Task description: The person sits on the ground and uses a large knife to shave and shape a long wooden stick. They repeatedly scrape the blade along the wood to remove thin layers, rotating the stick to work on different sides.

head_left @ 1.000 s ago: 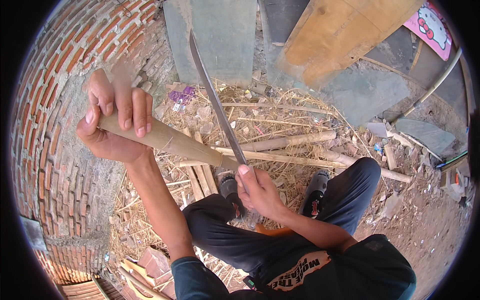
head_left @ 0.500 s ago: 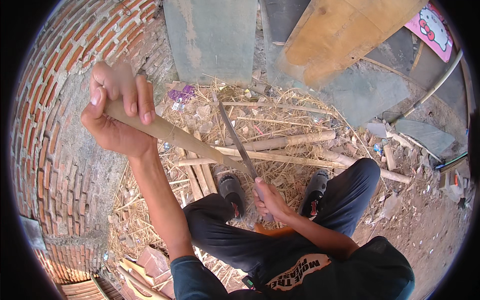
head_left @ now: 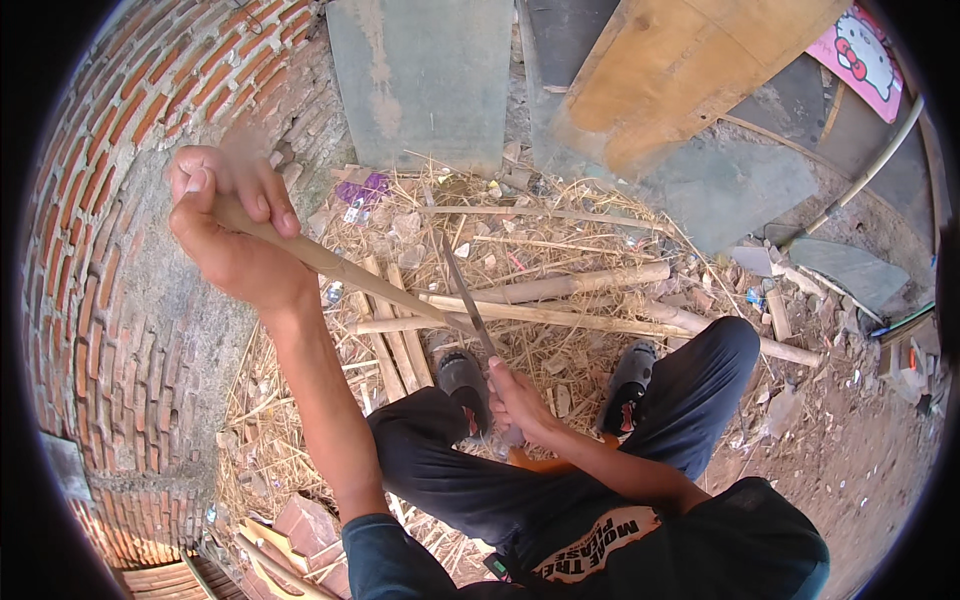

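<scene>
My left hand (head_left: pixel 235 235), raised beside the brick wall, is closed around the upper end of a pale bamboo piece (head_left: pixel 365 278). The bamboo slants down to the right, its lower end near my knees. A long, dark-bladed machete (head_left: pixel 464 288) is gripped by its handle in my right hand (head_left: pixel 520 405). Its blade points up and away, crossing the bamboo's lower end. Whether the edge touches the bamboo I cannot tell. Much of the handle is hidden by my fingers.
Several bamboo poles (head_left: pixel 570 283) and flat strips (head_left: pixel 393 350) lie on straw and rubble around my shoes (head_left: pixel 463 385). The brick wall (head_left: pixel 120 290) rises at left. Grey panels (head_left: pixel 425 85) and a brown board (head_left: pixel 690 75) stand at the back.
My left hand has come down slightly and the bamboo has turned, showing a narrower side. My right hand and the machete have shifted a little left, with the blade tip lower.
</scene>
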Action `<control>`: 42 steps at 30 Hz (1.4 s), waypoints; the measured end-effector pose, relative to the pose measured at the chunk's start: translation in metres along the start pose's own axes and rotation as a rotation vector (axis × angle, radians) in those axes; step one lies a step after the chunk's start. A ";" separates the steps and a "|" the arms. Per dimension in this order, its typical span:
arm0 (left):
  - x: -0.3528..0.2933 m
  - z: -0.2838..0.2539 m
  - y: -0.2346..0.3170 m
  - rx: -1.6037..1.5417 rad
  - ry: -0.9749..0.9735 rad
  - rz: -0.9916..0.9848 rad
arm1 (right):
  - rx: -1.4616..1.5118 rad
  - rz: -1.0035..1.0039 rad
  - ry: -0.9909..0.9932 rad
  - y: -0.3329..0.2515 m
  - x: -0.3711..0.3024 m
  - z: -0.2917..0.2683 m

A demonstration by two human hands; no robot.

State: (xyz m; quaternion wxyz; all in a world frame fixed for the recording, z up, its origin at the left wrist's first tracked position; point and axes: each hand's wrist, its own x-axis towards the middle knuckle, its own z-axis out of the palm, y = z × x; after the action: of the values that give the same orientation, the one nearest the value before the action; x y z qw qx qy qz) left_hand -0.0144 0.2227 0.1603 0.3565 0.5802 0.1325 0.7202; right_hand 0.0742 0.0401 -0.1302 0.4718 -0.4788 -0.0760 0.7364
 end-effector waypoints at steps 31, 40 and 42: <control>0.009 -0.007 -0.004 0.254 0.172 0.075 | -0.110 0.061 -0.060 0.000 0.014 -0.014; 0.017 -0.031 -0.009 -0.346 -0.314 -0.079 | -0.027 -0.148 -0.092 -0.021 -0.028 0.000; 0.016 -0.027 -0.007 -0.357 -0.333 -0.081 | 0.010 -0.271 -0.171 -0.040 -0.043 0.016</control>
State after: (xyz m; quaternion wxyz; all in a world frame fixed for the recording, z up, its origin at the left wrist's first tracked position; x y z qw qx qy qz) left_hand -0.0382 0.2446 0.1597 0.4988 0.6131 -0.0343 0.6117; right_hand 0.0906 0.0344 -0.0714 0.5610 -0.3975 -0.1759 0.7045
